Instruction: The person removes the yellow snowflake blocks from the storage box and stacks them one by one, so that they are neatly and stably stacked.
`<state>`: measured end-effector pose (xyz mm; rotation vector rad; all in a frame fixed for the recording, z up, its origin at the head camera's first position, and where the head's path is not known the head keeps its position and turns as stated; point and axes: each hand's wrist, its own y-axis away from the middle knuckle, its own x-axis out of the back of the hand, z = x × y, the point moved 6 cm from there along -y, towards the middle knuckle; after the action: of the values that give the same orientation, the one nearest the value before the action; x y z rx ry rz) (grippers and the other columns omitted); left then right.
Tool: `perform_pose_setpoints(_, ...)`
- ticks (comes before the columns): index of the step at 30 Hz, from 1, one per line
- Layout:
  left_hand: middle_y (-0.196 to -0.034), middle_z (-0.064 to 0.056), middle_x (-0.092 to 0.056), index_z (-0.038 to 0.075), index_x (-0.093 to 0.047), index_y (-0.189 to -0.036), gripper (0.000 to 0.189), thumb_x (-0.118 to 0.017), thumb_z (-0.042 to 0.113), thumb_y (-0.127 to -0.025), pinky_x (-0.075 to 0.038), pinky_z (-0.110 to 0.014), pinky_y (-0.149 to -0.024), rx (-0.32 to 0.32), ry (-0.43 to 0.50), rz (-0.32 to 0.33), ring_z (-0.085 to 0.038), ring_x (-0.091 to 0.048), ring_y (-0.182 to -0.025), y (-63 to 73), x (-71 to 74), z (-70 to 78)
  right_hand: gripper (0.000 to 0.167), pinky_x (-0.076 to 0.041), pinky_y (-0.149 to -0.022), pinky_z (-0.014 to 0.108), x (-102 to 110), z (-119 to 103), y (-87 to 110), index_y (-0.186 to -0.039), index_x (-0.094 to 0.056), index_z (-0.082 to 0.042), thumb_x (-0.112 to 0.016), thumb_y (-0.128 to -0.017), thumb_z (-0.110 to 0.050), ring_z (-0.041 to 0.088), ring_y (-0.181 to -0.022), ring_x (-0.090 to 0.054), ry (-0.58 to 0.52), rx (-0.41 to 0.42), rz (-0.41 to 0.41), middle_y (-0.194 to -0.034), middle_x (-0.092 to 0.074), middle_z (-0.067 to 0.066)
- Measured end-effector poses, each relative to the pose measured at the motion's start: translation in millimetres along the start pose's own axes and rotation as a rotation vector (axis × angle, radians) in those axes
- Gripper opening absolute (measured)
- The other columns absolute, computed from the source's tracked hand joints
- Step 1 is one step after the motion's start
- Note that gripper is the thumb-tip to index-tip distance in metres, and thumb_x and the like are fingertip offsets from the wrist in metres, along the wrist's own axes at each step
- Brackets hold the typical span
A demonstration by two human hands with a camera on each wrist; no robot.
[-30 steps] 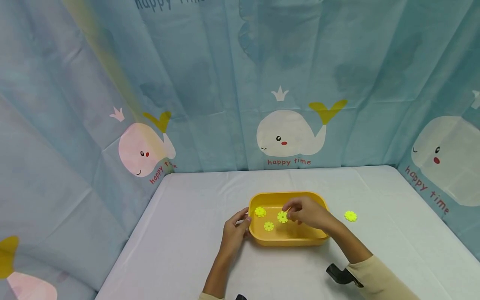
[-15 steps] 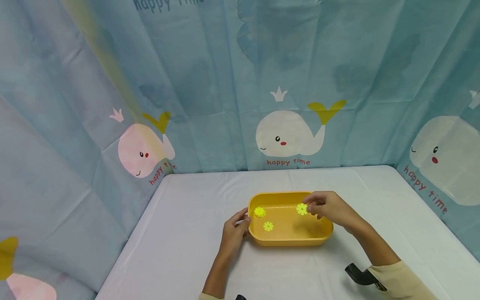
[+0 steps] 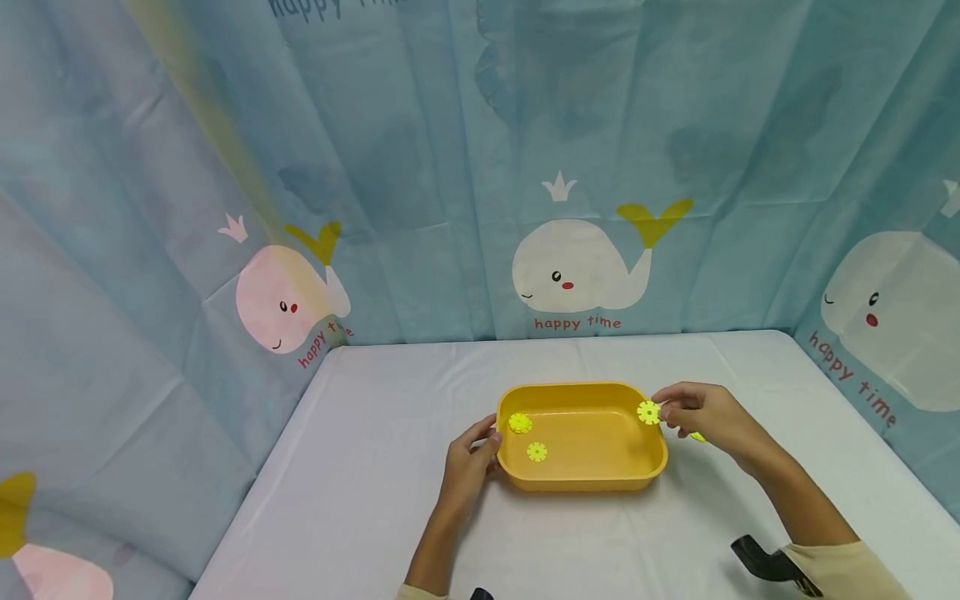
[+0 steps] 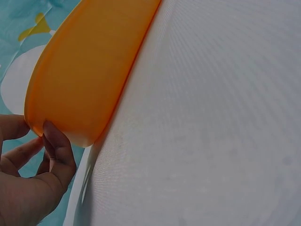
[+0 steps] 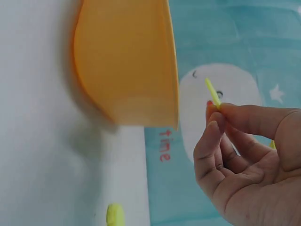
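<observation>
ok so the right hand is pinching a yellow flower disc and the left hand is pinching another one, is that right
Not quite: the left hand is holding one end of the yellow tray, not another disc, as the left wrist view shows. The right hand is indeed pinching a yellow flower disc.

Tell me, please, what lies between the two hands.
The head view shows the yellow tray between them, with flower pieces inside, and the pinched flower at the right hand.
</observation>
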<state>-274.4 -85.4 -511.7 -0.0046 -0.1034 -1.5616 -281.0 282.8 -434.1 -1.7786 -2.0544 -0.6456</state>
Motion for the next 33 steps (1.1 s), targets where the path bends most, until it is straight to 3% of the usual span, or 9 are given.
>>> perform_pose_setpoints(7,-0.136,-0.012,-0.06,0.014,-0.062,-0.149,0.044,-0.064,0.024,-0.107,-0.058,-0.027,-0.081,0.0,-0.001,-0.002,-0.024,-0.062,-0.108,0.3,0.3,0.2,0.042,-0.061,-0.081,0.033,14,18,3.9,-0.136,-0.065,0.002,-0.067,-0.105,-0.026,0.028,-0.097,-0.067,-0.002,-0.049,0.038,-0.115,-0.074,0.013)
perform_pose_setpoints(16,-0.135,-0.014,-0.059,0.012,-0.062,-0.149,0.043,-0.063,0.021,-0.107,-0.058,-0.027,-0.079,0.0,0.009,-0.01,-0.025,-0.063,-0.107,-1.1,0.3,-1.4,0.043,-0.062,-0.084,0.031,28,41,6.1,-0.138,-0.063,0.003,-0.062,-0.108,-0.027,0.027,-0.101,-0.068,0.049,-0.091,0.092,-0.131,-0.069,0.025)
perform_pose_setpoints(28,-0.134,-0.016,-0.059,0.01,-0.062,-0.148,0.043,-0.062,0.019,-0.106,-0.058,-0.028,-0.077,-0.003,0.031,-0.017,-0.026,-0.063,-0.107,-2.6,-0.2,-1.7,0.04,-0.064,-0.083,0.035,42,64,4.9,-0.135,-0.064,0.007,-0.058,-0.107,-0.019,0.031,-0.104,-0.068,0.072,-0.139,0.119,-0.13,-0.067,0.029)
perform_pose_setpoints(33,-0.135,-0.016,-0.059,0.011,-0.062,-0.149,0.043,-0.062,0.02,-0.107,-0.058,-0.027,-0.078,-0.003,0.026,-0.019,-0.026,-0.063,-0.106,-2.1,-0.8,-0.6,0.041,-0.063,-0.078,0.03,46,76,2.4,-0.136,-0.062,0.009,-0.06,-0.106,-0.02,0.029,-0.101,-0.068,0.063,-0.176,0.121,-0.126,-0.068,0.028)
